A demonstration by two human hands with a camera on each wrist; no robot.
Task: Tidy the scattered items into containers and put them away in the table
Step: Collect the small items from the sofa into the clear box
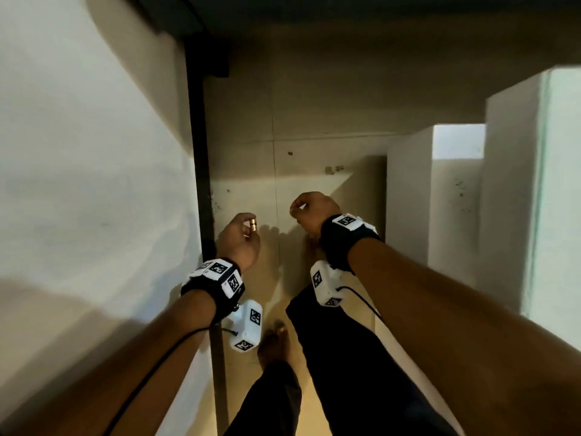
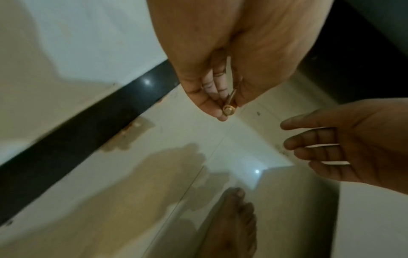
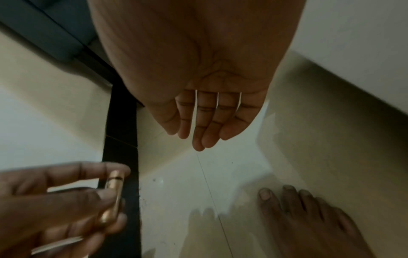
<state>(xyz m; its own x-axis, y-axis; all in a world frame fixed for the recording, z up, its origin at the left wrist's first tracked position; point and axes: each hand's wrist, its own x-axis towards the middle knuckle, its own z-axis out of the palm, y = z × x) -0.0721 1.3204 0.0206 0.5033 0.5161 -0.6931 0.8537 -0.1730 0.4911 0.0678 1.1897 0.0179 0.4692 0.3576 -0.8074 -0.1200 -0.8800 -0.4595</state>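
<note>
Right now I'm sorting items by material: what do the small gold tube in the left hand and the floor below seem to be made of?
The gold tube, pinched in the left hand: probably metal or metallised plastic, with a satin golden sheen and a dark seam; which one cannot be told. The floor: glossy cream tiles, likely ceramic or stone, with thin joint lines and mirror-like reflections.

Setting was an indoor domestic room: glossy cream floor tiles [image 1: 314, 171], white plastered walls [image 1: 78, 136] with black skirting strip [image 2: 77, 125], person's bare foot [image 3: 309, 218].
</note>
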